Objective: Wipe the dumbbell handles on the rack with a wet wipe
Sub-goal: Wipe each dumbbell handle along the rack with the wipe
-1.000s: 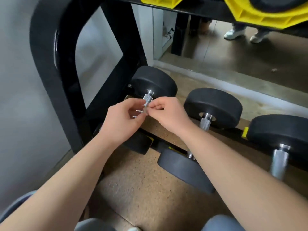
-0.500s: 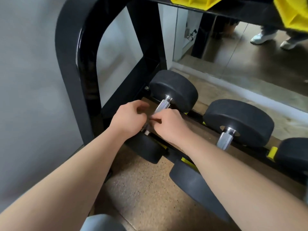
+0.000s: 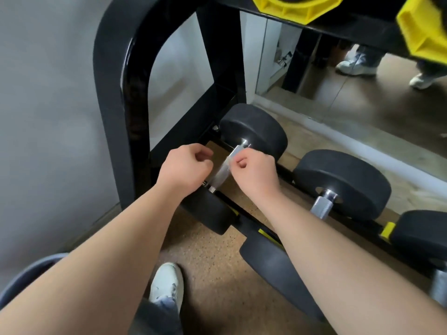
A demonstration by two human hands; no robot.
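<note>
Two hands, fingers curled. The right hand (image 3: 254,172) pinched a pale sheet, seemingly the wet wipe (image 3: 223,170), against the leftmost dumbbell handle (image 3: 243,144). I cannot tell what the left hand (image 3: 185,169) held. Joined half a second before, they had parted, so wiping was probably starting.

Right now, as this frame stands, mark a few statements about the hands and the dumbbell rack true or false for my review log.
1. The left hand and right hand sit either side of the leftmost handle. True.
2. A hand grips the second handle. False: no hand touches it.
3. The dumbbell heads are yellow. False: each dumbbell head is black; the yellow parts are on the upper shelf.
4. A white shoe is on the floor below the arms. True.
5. Both hands lie flat with straight fingers. False: the fingers of both are curled.
</note>
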